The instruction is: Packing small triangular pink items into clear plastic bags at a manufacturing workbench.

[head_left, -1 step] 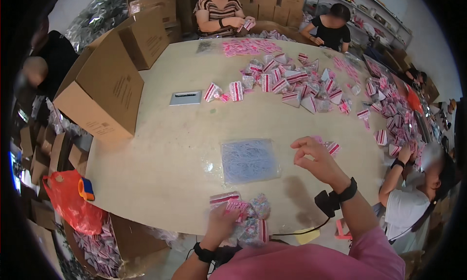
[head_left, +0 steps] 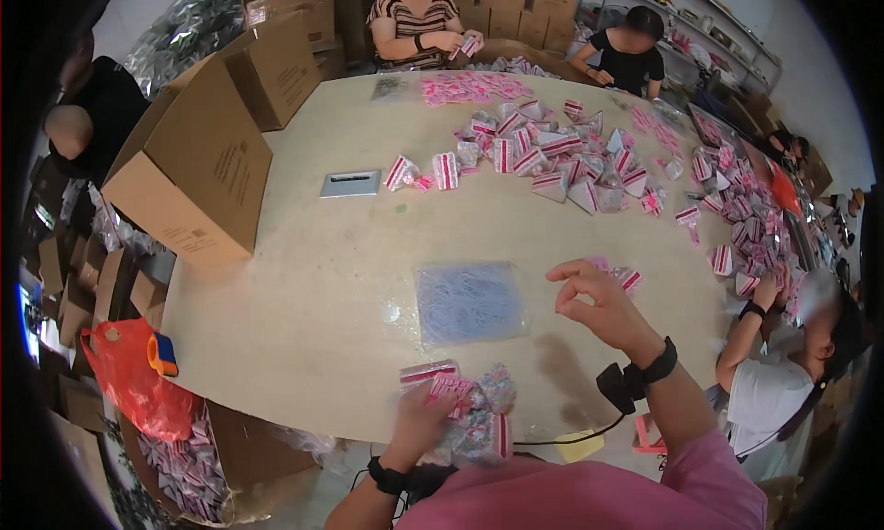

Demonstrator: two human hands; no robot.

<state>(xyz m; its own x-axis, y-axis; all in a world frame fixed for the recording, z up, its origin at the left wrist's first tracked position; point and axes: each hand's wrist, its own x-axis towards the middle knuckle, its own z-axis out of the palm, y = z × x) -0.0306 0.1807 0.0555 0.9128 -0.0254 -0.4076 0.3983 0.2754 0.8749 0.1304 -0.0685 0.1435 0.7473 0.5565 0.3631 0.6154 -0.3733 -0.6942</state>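
Note:
At the near table edge my left hand is closed on a small pink printed card. Against that hand lie clear packets of multicoloured beads, with a white-and-pink striped card packet just behind. My right hand is raised over the table to the right, its thumb and index finger curled toward each other in a loop. Anything between those fingertips is too small to make out. Between and beyond my hands a flat clear bag of pale thin strands lies on the table.
A pile of striped packets covers the far middle, with a grey flat case to its left. An upright cardboard box stands at the left edge, near a red plastic bag. Co-workers sit at the far and right sides.

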